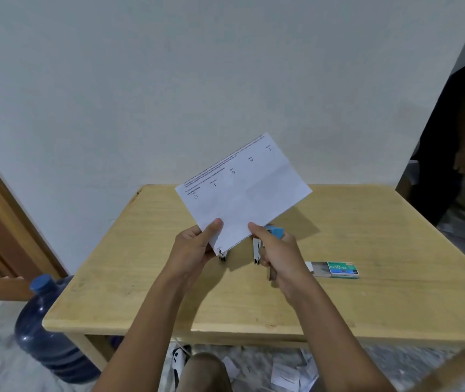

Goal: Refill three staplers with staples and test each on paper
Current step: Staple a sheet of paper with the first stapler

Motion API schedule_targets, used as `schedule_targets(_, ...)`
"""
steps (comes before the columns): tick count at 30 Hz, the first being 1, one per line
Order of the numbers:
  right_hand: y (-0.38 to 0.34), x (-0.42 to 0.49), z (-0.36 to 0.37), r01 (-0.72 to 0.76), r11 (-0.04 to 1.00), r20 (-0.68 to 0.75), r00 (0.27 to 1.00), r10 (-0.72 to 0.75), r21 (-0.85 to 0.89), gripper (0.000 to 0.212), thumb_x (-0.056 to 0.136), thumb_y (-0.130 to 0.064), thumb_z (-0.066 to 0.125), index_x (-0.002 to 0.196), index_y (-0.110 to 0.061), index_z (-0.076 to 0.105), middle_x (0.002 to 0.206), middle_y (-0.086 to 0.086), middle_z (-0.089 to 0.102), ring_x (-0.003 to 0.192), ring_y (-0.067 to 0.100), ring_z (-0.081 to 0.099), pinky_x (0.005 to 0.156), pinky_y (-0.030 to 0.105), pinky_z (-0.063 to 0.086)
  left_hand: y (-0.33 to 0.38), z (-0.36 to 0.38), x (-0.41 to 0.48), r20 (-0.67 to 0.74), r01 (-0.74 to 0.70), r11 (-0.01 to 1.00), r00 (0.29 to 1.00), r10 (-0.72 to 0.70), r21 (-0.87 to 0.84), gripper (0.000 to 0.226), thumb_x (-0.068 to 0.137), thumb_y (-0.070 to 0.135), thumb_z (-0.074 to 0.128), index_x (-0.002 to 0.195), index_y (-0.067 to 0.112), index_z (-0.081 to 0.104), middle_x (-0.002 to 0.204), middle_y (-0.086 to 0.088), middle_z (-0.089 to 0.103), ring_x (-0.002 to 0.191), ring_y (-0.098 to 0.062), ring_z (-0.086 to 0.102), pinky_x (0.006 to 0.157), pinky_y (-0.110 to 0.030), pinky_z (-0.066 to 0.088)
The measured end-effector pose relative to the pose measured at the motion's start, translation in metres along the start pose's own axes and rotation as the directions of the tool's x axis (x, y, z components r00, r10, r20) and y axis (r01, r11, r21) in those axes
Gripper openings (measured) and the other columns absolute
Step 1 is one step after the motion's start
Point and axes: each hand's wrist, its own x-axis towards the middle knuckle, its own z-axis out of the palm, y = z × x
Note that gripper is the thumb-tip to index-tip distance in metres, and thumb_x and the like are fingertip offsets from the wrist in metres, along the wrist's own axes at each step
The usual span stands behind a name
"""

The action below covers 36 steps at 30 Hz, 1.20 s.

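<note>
The blue stapler [275, 232] is held in the right hand [285, 256], whose fingers are curled round it, just at the lower edge of the paper [242, 190]. The left hand [194, 247] pinches the same sheet by its near corner, thumb on top, and holds it tilted up above the table [367, 222].

Under the paper a second stapler [223, 255] lies on the table, half hidden. A silver piece [256, 251] beside the right hand may be the third one or a part of the blue one; I cannot tell which. Further right lies the staple box [338, 269] with its drawer pushed out.

I judge that the blue stapler is already filled and is now at its test. Whether the other two are done cannot be seen, and any staples in the sheet are too small to see.
</note>
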Motion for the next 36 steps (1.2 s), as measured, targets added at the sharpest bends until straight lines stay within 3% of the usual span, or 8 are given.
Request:
schedule_targets(7,-0.005,0.008,-0.017,0.056,0.994,-0.015,0.998,-0.058,-0.098,0.024,0.089,-0.034,0.069,0.085,-0.016,0.053,0.048,-0.012,0.038,0.046,0.007,0.035,0.055,0.025,0.032,0.010,-0.016,0.000,0.124,0.065,0.997,0.990,-0.071,0.050,0.015,0.088,0.012,0.068,0.086,-0.002,0.064,0.082,-0.020,0.061,0.063,-0.021,0.064,0.059,-0.026,0.051)
schedule_targets(11,-0.002,0.005,-0.014,0.059,0.996,0.026,0.998,-0.057,-0.071,0.024,0.091,-0.036,0.067,0.088,-0.015,0.056,0.051,-0.011,0.041,0.042,0.004,0.035,0.052,0.023,0.031,0.004,-0.012,-0.002,0.098,0.055,0.997,0.993,-0.060,0.051,0.022,0.086,0.006,0.069,0.101,-0.009,0.065,0.081,-0.022,0.068,0.067,-0.025,0.064,0.062,-0.027,0.054)
schedule_targets(15,0.011,0.002,-0.006,-0.014,0.999,0.160,0.987,0.008,0.036,0.037,0.087,-0.053,0.061,0.092,-0.018,0.053,0.072,-0.003,0.044,0.045,0.009,0.031,0.048,0.026,0.029,-0.005,-0.002,-0.002,-0.036,-0.001,1.000,0.999,0.000,-0.023,0.014,0.085,0.008,0.072,0.090,-0.004,0.068,0.072,-0.017,0.071,0.069,-0.027,0.061,0.063,-0.027,0.055)
schedule_targets(21,0.020,-0.002,0.001,-0.111,0.974,0.330,0.943,0.041,0.196,0.053,0.069,-0.053,0.058,0.098,-0.010,0.051,0.073,0.004,0.043,0.044,0.012,0.036,0.048,0.028,0.031,-0.012,0.015,-0.008,-0.092,-0.068,0.998,0.994,0.066,-0.015,0.013,0.087,0.014,0.072,0.085,0.002,0.072,0.076,-0.016,0.071,0.064,-0.021,0.059,0.074,-0.034,0.051)
schedule_targets(26,0.021,-0.009,0.007,-0.153,0.969,0.404,0.913,0.062,0.196,0.029,0.100,-0.037,0.046,0.088,-0.011,0.050,0.069,0.005,0.041,0.048,0.014,0.039,0.053,0.028,0.033,-0.013,0.030,-0.017,-0.134,-0.102,0.995,0.986,0.100,-0.012,0.015,0.090,0.012,0.068,0.078,0.003,0.070,0.064,-0.009,0.070,0.050,-0.017,0.062,0.055,-0.028,0.051)
schedule_targets(29,0.024,-0.009,0.007,-0.147,0.964,0.389,0.920,0.051,0.221,0.031,0.101,-0.040,0.049,0.099,-0.010,0.052,0.066,-0.001,0.050,0.053,0.013,0.044,0.057,0.028,0.036,-0.012,0.036,-0.023,-0.112,-0.072,0.997,0.991,0.071,-0.011,0.023,0.093,0.009,0.063,0.072,-0.001,0.062,0.051,-0.010,0.061,0.037,-0.022,0.056,0.039,-0.026,0.047)
schedule_targets(34,0.022,-0.005,0.004,-0.140,0.947,0.268,0.961,0.061,0.288,0.036,0.098,-0.042,0.056,0.109,-0.008,0.053,0.067,0.003,0.049,0.057,0.016,0.048,0.058,0.031,0.039,-0.016,0.032,-0.021,-0.067,-0.062,0.996,0.996,0.066,0.065,0.018,0.093,0.010,0.063,0.079,-0.001,0.067,0.057,-0.011,0.068,0.048,-0.019,0.065,0.049,-0.023,0.051)
schedule_targets(36,0.020,-0.005,0.002,-0.140,0.947,0.245,0.967,0.068,0.289,0.032,0.098,-0.040,0.056,0.099,-0.008,0.057,0.065,0.004,0.051,0.057,0.016,0.048,0.058,0.030,0.039,-0.020,0.027,-0.016,-0.052,-0.064,0.996,0.996,0.067,0.059,0.021,0.090,0.017,0.068,0.091,-0.004,0.071,0.076,-0.020,0.074,0.066,-0.033,0.070,0.067,-0.036,0.058)
